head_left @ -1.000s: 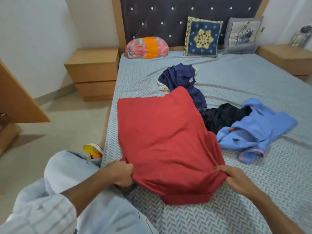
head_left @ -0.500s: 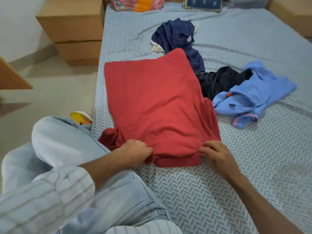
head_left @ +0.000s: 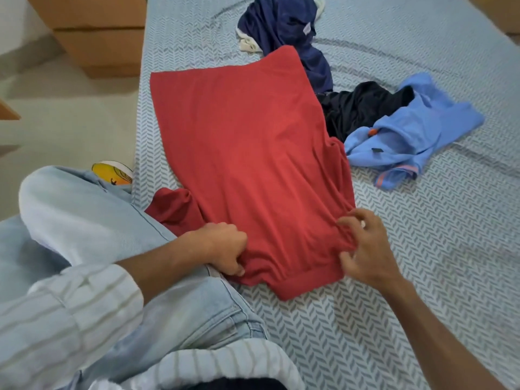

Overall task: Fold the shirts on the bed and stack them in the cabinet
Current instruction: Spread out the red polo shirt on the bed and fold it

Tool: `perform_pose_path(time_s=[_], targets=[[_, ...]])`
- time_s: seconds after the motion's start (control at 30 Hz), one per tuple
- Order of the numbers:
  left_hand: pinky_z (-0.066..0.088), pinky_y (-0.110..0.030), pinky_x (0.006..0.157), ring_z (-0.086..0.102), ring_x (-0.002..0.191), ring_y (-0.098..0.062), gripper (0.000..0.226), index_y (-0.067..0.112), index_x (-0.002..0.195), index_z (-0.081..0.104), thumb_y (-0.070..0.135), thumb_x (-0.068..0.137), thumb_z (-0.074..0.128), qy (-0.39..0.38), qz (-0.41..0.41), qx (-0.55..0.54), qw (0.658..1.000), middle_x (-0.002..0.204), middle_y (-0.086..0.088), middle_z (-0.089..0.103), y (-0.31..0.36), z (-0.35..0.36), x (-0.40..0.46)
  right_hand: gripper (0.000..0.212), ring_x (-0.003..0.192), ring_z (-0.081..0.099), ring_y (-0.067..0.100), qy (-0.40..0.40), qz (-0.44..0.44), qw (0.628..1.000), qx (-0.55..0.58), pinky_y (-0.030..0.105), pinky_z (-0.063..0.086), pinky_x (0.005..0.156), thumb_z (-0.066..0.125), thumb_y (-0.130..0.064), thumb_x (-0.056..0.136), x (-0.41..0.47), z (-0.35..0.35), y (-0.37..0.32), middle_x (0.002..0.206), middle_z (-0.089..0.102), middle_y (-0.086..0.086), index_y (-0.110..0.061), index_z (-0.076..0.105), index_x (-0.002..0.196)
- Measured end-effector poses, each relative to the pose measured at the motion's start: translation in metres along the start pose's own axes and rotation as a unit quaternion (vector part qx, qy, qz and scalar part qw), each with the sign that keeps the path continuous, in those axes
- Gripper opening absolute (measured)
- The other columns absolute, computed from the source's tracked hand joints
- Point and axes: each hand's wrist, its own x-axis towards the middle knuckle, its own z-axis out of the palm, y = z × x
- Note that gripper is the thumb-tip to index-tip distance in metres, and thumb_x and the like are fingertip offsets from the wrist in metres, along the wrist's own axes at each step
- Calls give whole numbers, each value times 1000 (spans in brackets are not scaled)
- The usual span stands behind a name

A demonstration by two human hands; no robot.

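Observation:
A red shirt (head_left: pixel 247 153) lies spread flat on the bed (head_left: pixel 422 263), its near end toward me. My left hand (head_left: pixel 222 247) grips the shirt's near left edge in a closed fist. At the near right edge, my right hand (head_left: pixel 363 249) has its fingers spread and curled into the bunched red fabric. One red sleeve sticks out to the left beside my knee. Beyond it lie a navy shirt (head_left: pixel 284 26), a black garment (head_left: pixel 357 108) and a light blue shirt (head_left: pixel 408 130), all crumpled.
My bent knee in light jeans (head_left: pixel 84 220) rests against the bed's left edge. A wooden nightstand (head_left: pixel 98 38) stands at the far left on the tiled floor. A yellow and white shoe (head_left: pixel 112 171) shows beside the knee.
The view has tilted down and closer to the bed. Both hands have moved inward along the red shirt's near end, and my right hand's fingers have spread over the bunched fabric.

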Motion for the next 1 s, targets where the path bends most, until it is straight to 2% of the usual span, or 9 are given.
perform_pose_path(time_s=[0.13,0.23,0.4,0.53,0.6,0.67,0.77,0.87,1.0], targets=[[43,-38,69,62,100,-30,63,19,115,50,59,73,75,24,38,32,998,110,-6,63,18,6,7,61,101,53,24,-142,-117,979,-83,41,42,84,69,-39,56,-35,13,-26,113,54,-2,-23,62,114],[46,-39,70,62,104,-31,48,12,120,52,29,81,74,1,52,76,996,116,-10,61,33,12,12,53,103,55,18,-158,-124,972,-121,36,31,85,56,-40,62,-45,29,-23,112,60,-9,-29,63,114],[48,-34,69,58,87,-27,18,13,84,54,20,79,70,-65,88,-5,994,91,-6,61,31,11,8,27,69,56,15,-157,-160,972,-73,33,35,72,50,-32,58,-34,14,-29,70,56,-12,-25,65,79],[61,-38,69,68,79,-25,17,13,88,73,16,73,65,-128,78,-59,987,86,-7,73,26,17,10,47,88,59,10,-333,-131,930,-88,34,43,77,48,-48,62,-26,5,-34,92,64,-14,-30,68,101],[61,-40,65,69,74,-24,16,13,81,74,23,71,66,-128,78,-76,986,78,-6,73,27,19,17,38,86,63,6,-359,-54,931,40,31,50,79,58,-47,72,-13,0,-31,94,70,-14,-29,72,101],[59,-37,70,68,75,-22,19,14,80,73,31,73,67,-76,78,-102,989,75,-2,73,27,15,25,14,73,65,4,-254,56,947,188,24,53,73,71,-36,80,4,-3,-25,84,73,-14,-28,75,91],[55,-30,74,68,80,-18,17,21,82,71,37,79,66,57,88,-148,983,77,6,71,30,5,46,11,77,67,13,-17,214,965,151,28,54,81,73,-19,84,37,3,3,85,72,-10,-26,74,93],[50,-28,73,66,83,-19,15,20,86,67,35,83,67,134,111,-186,967,76,9,63,42,-6,75,23,88,66,18,77,373,910,166,28,56,83,66,-20,86,77,3,38,100,71,0,-18,68,108],[52,-39,81,54,85,-18,28,20,106,59,30,84,72,148,108,-201,962,84,10,47,52,-15,111,58,119,52,35,113,244,963,-20,47,47,98,60,-7,77,131,-7,69,134,49,16,-12,53,134]])
